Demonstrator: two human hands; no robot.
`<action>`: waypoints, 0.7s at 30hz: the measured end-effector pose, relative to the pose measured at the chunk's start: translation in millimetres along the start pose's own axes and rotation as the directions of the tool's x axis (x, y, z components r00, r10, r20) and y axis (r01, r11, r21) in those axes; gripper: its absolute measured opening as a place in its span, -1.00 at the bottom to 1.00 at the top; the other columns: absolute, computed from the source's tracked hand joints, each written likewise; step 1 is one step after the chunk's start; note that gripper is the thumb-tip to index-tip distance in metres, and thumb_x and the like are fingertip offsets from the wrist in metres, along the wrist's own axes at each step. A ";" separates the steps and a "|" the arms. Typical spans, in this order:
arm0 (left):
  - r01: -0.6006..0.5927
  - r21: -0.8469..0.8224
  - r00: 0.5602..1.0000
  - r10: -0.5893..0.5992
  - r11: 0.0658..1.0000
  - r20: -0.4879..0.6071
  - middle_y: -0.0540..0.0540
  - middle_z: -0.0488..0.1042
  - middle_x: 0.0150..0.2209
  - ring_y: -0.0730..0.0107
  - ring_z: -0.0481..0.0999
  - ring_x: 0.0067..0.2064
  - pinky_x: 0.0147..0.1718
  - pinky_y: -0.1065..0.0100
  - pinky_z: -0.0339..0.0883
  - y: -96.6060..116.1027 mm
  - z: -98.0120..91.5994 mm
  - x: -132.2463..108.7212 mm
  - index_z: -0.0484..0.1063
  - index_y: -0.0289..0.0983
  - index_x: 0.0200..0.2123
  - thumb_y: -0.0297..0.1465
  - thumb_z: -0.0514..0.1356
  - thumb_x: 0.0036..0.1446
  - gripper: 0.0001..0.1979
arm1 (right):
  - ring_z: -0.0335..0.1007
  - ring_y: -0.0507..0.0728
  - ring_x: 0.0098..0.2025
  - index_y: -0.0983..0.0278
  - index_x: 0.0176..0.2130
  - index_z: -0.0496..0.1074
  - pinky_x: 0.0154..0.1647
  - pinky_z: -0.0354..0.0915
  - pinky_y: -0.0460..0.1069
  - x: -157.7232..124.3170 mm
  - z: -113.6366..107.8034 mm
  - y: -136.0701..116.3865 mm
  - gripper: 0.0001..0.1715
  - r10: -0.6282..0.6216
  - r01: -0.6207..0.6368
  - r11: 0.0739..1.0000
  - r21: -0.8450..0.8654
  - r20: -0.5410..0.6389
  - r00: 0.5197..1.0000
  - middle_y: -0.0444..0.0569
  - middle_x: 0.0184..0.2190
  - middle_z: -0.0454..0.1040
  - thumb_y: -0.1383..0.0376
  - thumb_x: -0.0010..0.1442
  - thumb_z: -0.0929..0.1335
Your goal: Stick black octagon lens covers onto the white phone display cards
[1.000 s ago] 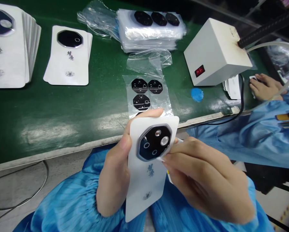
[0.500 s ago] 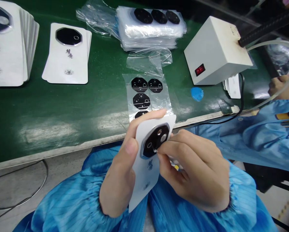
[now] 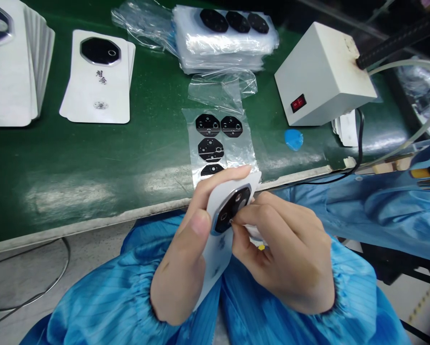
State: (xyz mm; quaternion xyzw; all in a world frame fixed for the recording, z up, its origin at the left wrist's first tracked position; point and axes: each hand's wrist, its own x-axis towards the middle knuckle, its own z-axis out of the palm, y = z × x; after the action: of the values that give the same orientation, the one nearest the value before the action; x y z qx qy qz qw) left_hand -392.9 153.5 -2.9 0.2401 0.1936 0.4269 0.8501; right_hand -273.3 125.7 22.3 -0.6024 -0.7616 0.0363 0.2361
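Observation:
My left hand (image 3: 182, 263) grips a white phone back cover (image 3: 216, 263), thumb on its face and fingers behind and along the top edge. The cover is tilted in front of my lap, with a black octagonal camera plate (image 3: 225, 218) in a silver rim facing my right hand. My right hand (image 3: 286, 254) has its thumb and index finger pinched together at the lower edge of that plate. What they pinch is too small to make out. Something pale with a yellow spot (image 3: 261, 247) shows under the right fingers. Just beyond lies a clear sheet (image 3: 236, 153) bearing black octagonal stickers.
White back covers (image 3: 94, 98) lie left on the green bench (image 3: 157, 143), with a taller stack (image 3: 11, 81) farther left. A pile of bagged sticker sheets (image 3: 222, 45) sits behind. Right are a white box with a red switch (image 3: 315, 81), a blue piece (image 3: 294, 139) and a co-worker's sleeve (image 3: 390, 206).
The cover has turned slightly more edge-on, and my right fingers cover more of the camera plate. The co-worker's hand at the right has gone from where it was.

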 end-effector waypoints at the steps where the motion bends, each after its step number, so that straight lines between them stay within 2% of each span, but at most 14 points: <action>1: -0.013 0.039 1.000 0.014 0.999 -0.010 0.09 0.42 -0.18 0.46 0.34 -0.17 -0.09 0.52 0.23 -0.3 -0.1 -0.3 0.34 -0.11 0.00 -0.24 -0.08 0.22 -0.64 | 0.03 -0.04 -0.55 0.30 -0.53 0.25 -0.56 -0.01 -0.05 0.1 -0.1 -0.5 -0.81 0.003 -0.003 1.000 -0.006 0.002 1.000 -0.16 -0.60 0.18 0.48 0.08 0.27; 8: -0.069 0.231 0.995 0.085 0.971 -0.060 0.13 0.35 0.01 0.32 0.30 0.03 0.08 0.38 0.14 -5.7 -3.7 -1.4 0.33 -0.04 0.01 -0.19 -0.09 0.21 -0.64 | 0.05 -0.04 -0.55 0.33 -0.54 0.27 -0.57 0.00 -0.05 2.6 0.9 -1.7 -0.82 0.028 -0.028 1.000 -0.001 0.021 0.999 -0.15 -0.60 0.20 0.46 0.08 0.26; 12: -0.066 0.233 0.994 0.084 0.970 -0.069 0.11 0.40 -0.08 0.35 0.33 0.00 0.06 0.42 0.16 -7.3 -4.7 -1.4 0.34 -0.05 0.01 -0.18 -0.06 0.20 -0.63 | 0.05 -0.04 -0.56 0.33 -0.53 0.27 -0.58 -0.02 -0.05 3.2 1.3 -1.0 -0.84 0.055 -0.056 0.998 0.014 0.042 0.998 -0.16 -0.59 0.22 0.43 0.08 0.26; 15: -0.052 0.133 0.994 0.064 0.990 -0.086 0.09 0.45 -0.22 0.43 0.41 -0.15 -0.06 0.47 0.27 -4.4 -2.1 1.6 0.38 -0.08 -0.03 -0.20 -0.01 0.17 -0.66 | 0.04 -0.04 -0.56 0.32 -0.51 0.26 -0.57 -0.03 -0.05 0.8 -0.4 -1.1 -0.86 0.063 -0.066 0.997 0.044 0.080 0.995 -0.17 -0.59 0.21 0.44 0.07 0.26; 17: -0.033 0.037 0.992 0.037 0.999 -0.121 0.06 0.49 -0.27 0.42 0.46 -0.27 -0.23 0.41 0.37 -0.6 -1.0 5.2 0.40 -0.10 -0.09 -0.21 -0.02 0.16 -0.68 | 0.03 -0.05 -0.55 0.31 -0.50 0.25 -0.56 -0.02 -0.05 -2.1 -4.3 -1.1 -0.87 0.052 -0.062 0.995 0.080 0.113 0.992 -0.17 -0.58 0.21 0.45 0.07 0.26; 19: -0.004 -0.048 0.990 -0.003 0.999 -0.138 0.00 0.53 -0.31 0.34 0.50 -0.33 -0.39 0.33 0.42 3.7 -2.2 8.4 0.39 -0.11 -0.10 -0.21 -0.08 0.17 -0.66 | 0.05 -0.05 -0.54 0.30 -0.47 0.25 -0.55 0.00 -0.06 -4.9 -10.8 -0.3 -0.88 0.033 -0.050 0.991 0.124 0.140 0.990 -0.18 -0.57 0.22 0.45 0.08 0.27; 21: 0.025 -0.114 0.993 -0.037 0.993 -0.109 -0.05 0.55 -0.33 0.23 0.53 -0.33 -0.45 0.23 0.43 7.8 -5.7 10.1 0.34 -0.08 -0.04 -0.18 -0.14 0.17 -0.61 | 0.07 -0.06 -0.55 0.30 -0.45 0.25 -0.55 0.03 -0.08 -6.8 -19.0 2.0 -0.89 0.019 -0.042 0.987 0.158 0.142 0.990 -0.18 -0.59 0.22 0.46 0.08 0.27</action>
State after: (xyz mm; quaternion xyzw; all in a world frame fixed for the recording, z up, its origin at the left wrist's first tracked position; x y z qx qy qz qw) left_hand -395.2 167.2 -4.3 0.1649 0.2200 0.4364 0.8567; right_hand -262.7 115.6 36.4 -0.5889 -0.7616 0.1435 0.2291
